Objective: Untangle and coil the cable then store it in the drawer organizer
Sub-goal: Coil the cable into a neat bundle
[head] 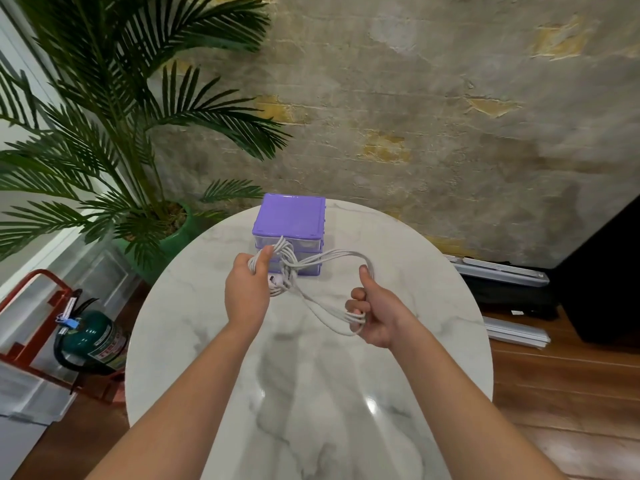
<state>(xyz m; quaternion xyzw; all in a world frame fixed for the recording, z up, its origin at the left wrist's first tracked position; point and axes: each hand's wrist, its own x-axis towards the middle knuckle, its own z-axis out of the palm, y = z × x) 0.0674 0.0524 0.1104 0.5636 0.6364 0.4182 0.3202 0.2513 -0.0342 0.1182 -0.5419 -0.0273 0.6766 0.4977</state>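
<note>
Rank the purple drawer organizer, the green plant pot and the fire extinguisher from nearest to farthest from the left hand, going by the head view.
From the left hand:
1. Purple drawer organizer, just beyond the hand on the table.
2. Green plant pot, off the table's far left edge.
3. Fire extinguisher, on the floor at far left.

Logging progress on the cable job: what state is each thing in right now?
cable: white, looped in several strands, held above the table between both hands
left hand: grips one end of the loops
right hand: fingers curled round the other end
drawer organizer: purple, drawers closed
</note>
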